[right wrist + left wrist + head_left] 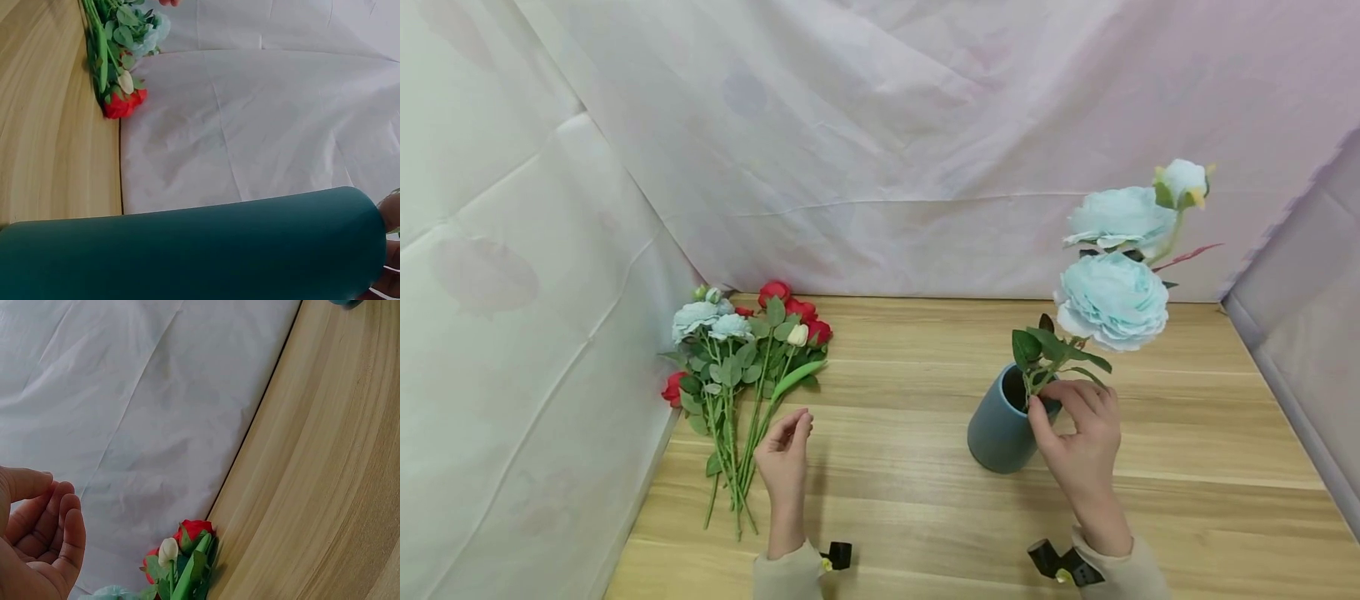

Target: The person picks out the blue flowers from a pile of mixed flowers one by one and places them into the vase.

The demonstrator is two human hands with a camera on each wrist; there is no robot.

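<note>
- Head view: right hand [1084, 442] pinches the pale blue flower stem [1037, 385] just at the mouth of the grey-blue vase [996, 429]; the stem's foot is already inside, the blooms lean up and to the right above the vase. The vase stands upright on the wooden table [910, 467], right of centre.
- Head view: left hand [784, 454] holds nothing, fingers loosely curled, thumb near the fingertips, hovering just beside the lower stems of the flower bunch [741, 367] lying flat at the table's left edge against the white cloth backdrop [880, 150].
- Left wrist view: the left hand's fingers [62, 519] are relaxed and empty; red and white buds of the bunch show below.
- Right wrist view: the vase wall fills the lower frame; only a sliver of the right hand shows at the right edge, grip not readable here; the bunch lies far across the table.
- Judgement: the step in hand looks like seating one stem in the vase. The next move would call for letting go once the stem rests steady, and the left hand closing on a single stem from the bunch.
</note>
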